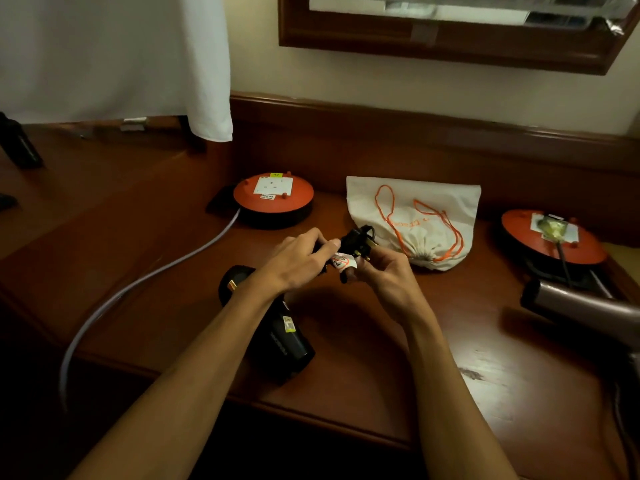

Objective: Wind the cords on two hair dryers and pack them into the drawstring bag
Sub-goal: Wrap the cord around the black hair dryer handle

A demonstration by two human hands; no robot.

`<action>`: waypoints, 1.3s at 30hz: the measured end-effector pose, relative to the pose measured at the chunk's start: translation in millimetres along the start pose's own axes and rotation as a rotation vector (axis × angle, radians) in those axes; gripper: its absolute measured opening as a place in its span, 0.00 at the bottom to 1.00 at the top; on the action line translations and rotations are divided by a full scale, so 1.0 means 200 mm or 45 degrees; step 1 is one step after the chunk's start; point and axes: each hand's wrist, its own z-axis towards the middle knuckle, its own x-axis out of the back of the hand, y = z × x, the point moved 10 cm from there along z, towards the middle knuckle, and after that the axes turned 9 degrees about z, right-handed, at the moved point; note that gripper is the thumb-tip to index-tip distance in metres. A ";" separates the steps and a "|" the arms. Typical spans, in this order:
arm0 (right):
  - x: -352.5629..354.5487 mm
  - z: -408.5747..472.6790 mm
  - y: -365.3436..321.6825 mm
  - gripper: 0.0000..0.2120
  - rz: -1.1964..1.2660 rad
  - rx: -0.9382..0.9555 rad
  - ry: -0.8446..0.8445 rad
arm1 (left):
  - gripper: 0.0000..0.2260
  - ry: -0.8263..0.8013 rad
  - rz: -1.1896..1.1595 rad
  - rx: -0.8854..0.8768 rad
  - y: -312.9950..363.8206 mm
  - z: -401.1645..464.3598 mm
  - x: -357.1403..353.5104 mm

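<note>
Gripping a bundle of black cord and its plug just above the wooden desk, both hands meet near the middle of the head view. The left hand curls its fingers round the bundle from nine o'clock; the right hand pinches it from three o'clock, beside a white warning tag. Under the left wrist, at seven o'clock from the hands, lies the black hair dryer on the desk. The drawstring bag, cream with orange strings, lies cinched at one o'clock. A second, brownish hair dryer sits at three o'clock, its cord plugged into an orange cable reel. Another orange reel stands at eleven o'clock, trailing a grey cable.
</note>
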 end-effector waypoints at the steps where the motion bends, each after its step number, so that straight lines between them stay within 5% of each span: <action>1: -0.01 0.00 0.01 0.12 0.088 -0.053 -0.045 | 0.17 -0.005 0.011 0.003 0.00 0.00 0.00; 8: 0.03 -0.07 0.12 0.29 0.308 -0.392 -0.027 | 0.16 -0.216 0.354 0.014 -0.05 0.03 -0.11; 13: 0.04 -0.03 0.11 0.28 -0.463 -0.231 0.015 | 0.21 -0.313 0.609 -0.068 -0.01 0.02 -0.15; 17: 0.03 -0.02 0.15 0.24 -0.598 -0.226 -0.043 | 0.20 -0.030 0.775 -0.126 0.02 -0.10 0.01; 20: 0.05 0.01 0.14 0.24 -0.842 -0.155 -0.012 | 0.27 0.281 0.751 0.199 -0.10 -0.37 0.16; 24: -0.19 0.05 0.03 0.27 -0.922 0.018 -0.218 | 0.40 0.206 0.554 0.514 -0.30 -0.53 0.10; 27: -0.37 0.03 0.08 0.27 -1.539 0.130 -0.468 | 0.40 0.229 0.497 0.448 -0.33 -0.45 0.14; 35: -0.48 -0.19 0.11 0.36 -1.884 0.022 -0.237 | 0.36 0.019 0.816 0.154 -0.40 -0.16 0.21; 39: -0.51 -0.20 0.06 0.39 -1.821 -0.114 -0.393 | 0.33 0.264 0.785 0.227 -0.39 -0.19 0.23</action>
